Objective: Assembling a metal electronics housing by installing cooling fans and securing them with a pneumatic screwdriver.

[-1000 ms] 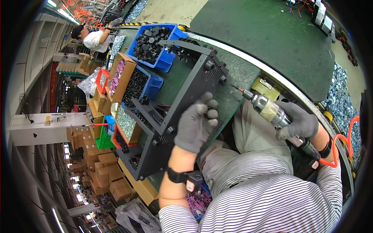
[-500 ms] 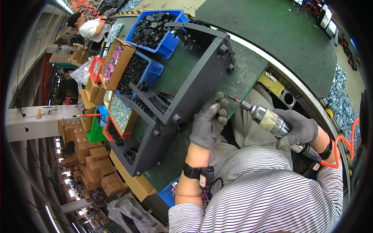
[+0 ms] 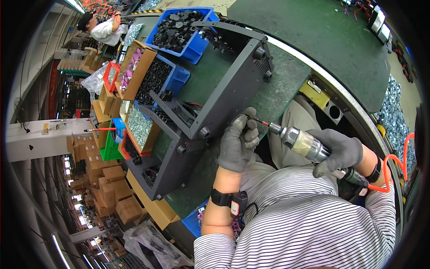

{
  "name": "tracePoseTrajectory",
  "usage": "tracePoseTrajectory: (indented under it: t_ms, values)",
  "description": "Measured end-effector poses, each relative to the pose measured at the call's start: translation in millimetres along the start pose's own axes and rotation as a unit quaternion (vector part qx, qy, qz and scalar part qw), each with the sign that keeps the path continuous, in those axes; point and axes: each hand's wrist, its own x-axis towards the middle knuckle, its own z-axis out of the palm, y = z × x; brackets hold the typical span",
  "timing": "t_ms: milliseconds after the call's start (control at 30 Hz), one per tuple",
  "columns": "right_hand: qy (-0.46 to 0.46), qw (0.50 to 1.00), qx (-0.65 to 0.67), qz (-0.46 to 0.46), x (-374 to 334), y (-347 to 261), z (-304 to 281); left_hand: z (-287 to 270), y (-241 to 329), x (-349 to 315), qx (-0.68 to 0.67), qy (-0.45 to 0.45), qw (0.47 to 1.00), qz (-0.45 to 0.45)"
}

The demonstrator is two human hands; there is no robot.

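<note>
My right hand [image 3: 338, 150], in a grey glove, is wrapped round a pneumatic screwdriver [image 3: 304, 144] with a silver body, taped in part, and a long thin bit [image 3: 262, 122] pointing left. My gloved left hand [image 3: 237, 143] has its fingers curled together at the tip of that bit. Anything small pinched there is hidden. Just beyond my left hand stands a dark grey metal housing [image 3: 235, 85], open on one side, with round black feet on its outer panel. A second similar housing [image 3: 172, 170] stands beside it to the left. Both rest on a dark green bench top [image 3: 286, 74].
Blue bins [image 3: 195, 49] of black parts, a carton of pink parts [image 3: 133, 67] and a box of small metal pieces [image 3: 141, 127] line the left side. An orange air hose [image 3: 392, 161] curls by my right arm. Another person [image 3: 105, 31] works at the far left.
The screwdriver has moved slightly left, so its bit now reaches my left fingers. Those fingers have drawn in round the tip. The housings stay in place.
</note>
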Motion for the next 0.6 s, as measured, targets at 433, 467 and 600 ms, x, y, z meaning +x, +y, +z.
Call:
tracePoseTrajectory:
  t_ms: [433,467,600]
  values:
    - [0.006,0.999,0.048,-0.016,-8,8,-4,24,-4,0,0.165,0.045,0.985,0.033]
    - [0.003,0.998,0.057,-0.014,-9,8,-4,24,-4,1,0.18,0.049,0.982,0.034]
    - [0.003,0.999,-0.003,-0.034,-10,8,-8,30,-5,4,0.235,0.065,0.969,0.032]
